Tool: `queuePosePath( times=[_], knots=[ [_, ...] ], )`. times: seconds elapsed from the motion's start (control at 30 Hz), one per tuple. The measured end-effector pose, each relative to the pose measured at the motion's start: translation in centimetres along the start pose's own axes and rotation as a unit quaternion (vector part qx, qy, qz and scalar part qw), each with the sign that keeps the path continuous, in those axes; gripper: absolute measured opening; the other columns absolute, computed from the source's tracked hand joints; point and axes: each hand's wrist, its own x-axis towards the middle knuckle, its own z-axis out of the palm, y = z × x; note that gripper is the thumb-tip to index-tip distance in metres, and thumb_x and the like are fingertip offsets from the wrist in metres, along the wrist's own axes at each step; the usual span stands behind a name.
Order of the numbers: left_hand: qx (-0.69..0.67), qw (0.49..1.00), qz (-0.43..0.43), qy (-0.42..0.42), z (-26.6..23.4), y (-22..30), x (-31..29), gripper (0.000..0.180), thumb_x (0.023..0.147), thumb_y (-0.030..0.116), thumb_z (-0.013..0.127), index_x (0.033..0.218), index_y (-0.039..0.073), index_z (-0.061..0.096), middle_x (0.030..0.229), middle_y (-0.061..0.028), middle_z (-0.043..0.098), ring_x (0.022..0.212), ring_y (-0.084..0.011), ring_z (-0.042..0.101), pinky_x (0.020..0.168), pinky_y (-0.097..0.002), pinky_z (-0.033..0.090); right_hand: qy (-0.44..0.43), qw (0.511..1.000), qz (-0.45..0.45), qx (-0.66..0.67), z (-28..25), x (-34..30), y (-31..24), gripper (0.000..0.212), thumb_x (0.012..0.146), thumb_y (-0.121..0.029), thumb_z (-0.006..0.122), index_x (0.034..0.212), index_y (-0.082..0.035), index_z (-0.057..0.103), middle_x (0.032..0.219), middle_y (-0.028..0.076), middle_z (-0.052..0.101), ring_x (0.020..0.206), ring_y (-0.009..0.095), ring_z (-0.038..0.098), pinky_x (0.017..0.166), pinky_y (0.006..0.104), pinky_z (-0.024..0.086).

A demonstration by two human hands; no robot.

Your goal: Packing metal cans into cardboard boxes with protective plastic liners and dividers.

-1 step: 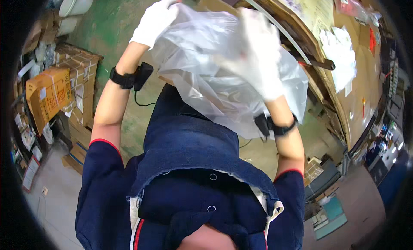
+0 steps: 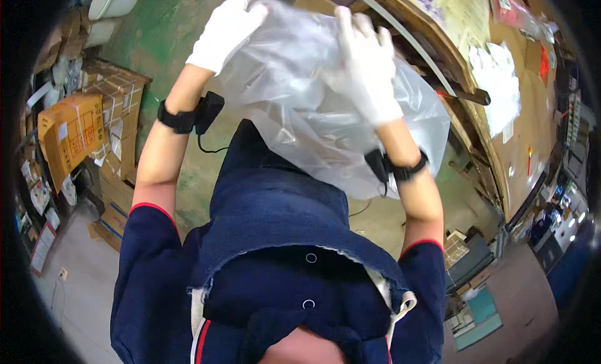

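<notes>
A large translucent plastic bag (image 2: 300, 101) spreads across the space in front of me, crumpled at its left and draping to the right. My left hand (image 2: 228, 31), in a white glove, is closed on the bag's upper left edge; its fingertips reach the top of the picture. My right hand (image 2: 366, 70), gloved too, lies over the bag's upper right part with its fingers stretched out and a little apart. Part of a brown cardboard piece (image 2: 316, 2) shows behind the bag. What lies beneath the bag is hidden.
To the right runs a worktable (image 2: 532, 129) with white crumpled plastic (image 2: 498, 82) and a dark rod end (image 2: 481, 97) at its edge. Stacked cardboard boxes (image 2: 75, 138) stand on the left. White buckets (image 2: 113, 2) are at the far left.
My right hand has moved slightly left and its fingers have spread from a blur into view. My left hand has barely moved, still on the bag.
</notes>
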Motion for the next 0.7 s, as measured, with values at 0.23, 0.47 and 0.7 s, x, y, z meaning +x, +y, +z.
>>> queuePosePath(
  times=[0.23,0.47,0.7],
  knots=[
    [0.111,0.974,0.185,0.074,-5.9,6.4,-8.3,0.044,0.086,0.020,0.064,0.127,0.008,0.054,0.119,-0.0129,0.059,0.110,-0.0284,0.056,0.097,-0.0381,0.044,-0.148,0.800,0.347,0.468,4.0,0.3,5.1,0.025,0.081,-0.016,0.068,0.100,0.001,0.068,0.086,0.002,0.067,0.070,0.008,0.056,0.065,0.0255,0.047],
    [0.169,0.937,0.267,-0.149,7.1,-0.3,-10.0,0.027,0.075,0.006,0.057,0.102,0.005,0.059,0.087,-0.0127,0.058,0.091,-0.0298,0.058,0.096,-0.0411,0.047,-0.375,0.798,0.227,0.414,4.4,4.0,4.0,0.027,0.080,-0.022,0.067,0.088,0.003,0.068,0.075,0.003,0.064,0.070,0.008,0.051,0.066,0.0265,0.045],
    [0.244,0.889,0.268,-0.279,3.6,-2.0,-19.1,0.012,0.071,0.009,0.054,0.060,0.005,0.055,0.054,-0.0107,0.045,0.055,-0.0271,0.051,0.069,-0.0381,0.048,-0.106,0.991,0.077,-0.031,8.2,6.4,5.3,0.030,0.083,-0.031,0.061,0.105,-0.011,0.064,0.090,0.017,0.067,0.084,0.034,0.065,0.073,0.0430,0.050]
  ],
)
